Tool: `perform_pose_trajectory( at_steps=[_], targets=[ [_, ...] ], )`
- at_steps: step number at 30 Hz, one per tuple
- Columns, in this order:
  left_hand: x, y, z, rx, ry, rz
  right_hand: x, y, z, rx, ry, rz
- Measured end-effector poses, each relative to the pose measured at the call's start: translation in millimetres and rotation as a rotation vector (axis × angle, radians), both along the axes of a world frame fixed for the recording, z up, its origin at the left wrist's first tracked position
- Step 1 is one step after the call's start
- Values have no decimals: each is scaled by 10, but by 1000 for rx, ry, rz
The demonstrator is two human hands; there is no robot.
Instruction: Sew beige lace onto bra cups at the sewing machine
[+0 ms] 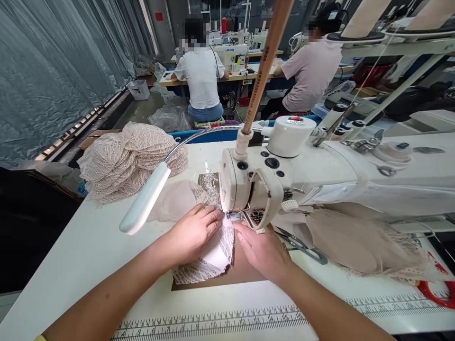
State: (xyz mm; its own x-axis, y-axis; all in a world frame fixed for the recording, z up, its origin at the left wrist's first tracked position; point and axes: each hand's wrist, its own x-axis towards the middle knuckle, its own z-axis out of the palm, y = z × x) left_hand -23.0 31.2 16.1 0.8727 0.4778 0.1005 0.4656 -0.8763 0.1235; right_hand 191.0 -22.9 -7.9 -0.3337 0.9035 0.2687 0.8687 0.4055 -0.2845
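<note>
A white sewing machine (320, 175) stands across the white table (81, 251). Under its needle lies a small piece of pale lace over white padding (213, 258). My left hand (194, 232) lies flat on the left side of that piece, fingers stretched toward the needle. My right hand (263, 248) presses on its right edge just in front of the presser foot, fingers together and flat. Neither hand lifts anything.
A stack of beige lace pieces (124, 161) sits at the table's far left. A gooseneck lamp (145, 199) hangs over the work. Scissors (302, 246) and loose beige fabric (359, 241) lie right of my hands. Two people sit at machines behind, backs turned.
</note>
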Motion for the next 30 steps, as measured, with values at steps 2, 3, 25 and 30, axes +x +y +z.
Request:
perform_pose_trajectory(
  at_steps=[2,3,25,30],
  targets=[
    [22,-65,-32,8,-60,2,21,-1,-14,2,18,-17],
    [36,-95,-51,-5,-84,9,27,-1,-23,1,22,-23],
    [-36,-6,-154,-20,-214,3,-9,-51,-3,-36,-39,107],
    [-16,4,-160,39,-208,20,-29,-16,5,-34,-39,70]
  ],
)
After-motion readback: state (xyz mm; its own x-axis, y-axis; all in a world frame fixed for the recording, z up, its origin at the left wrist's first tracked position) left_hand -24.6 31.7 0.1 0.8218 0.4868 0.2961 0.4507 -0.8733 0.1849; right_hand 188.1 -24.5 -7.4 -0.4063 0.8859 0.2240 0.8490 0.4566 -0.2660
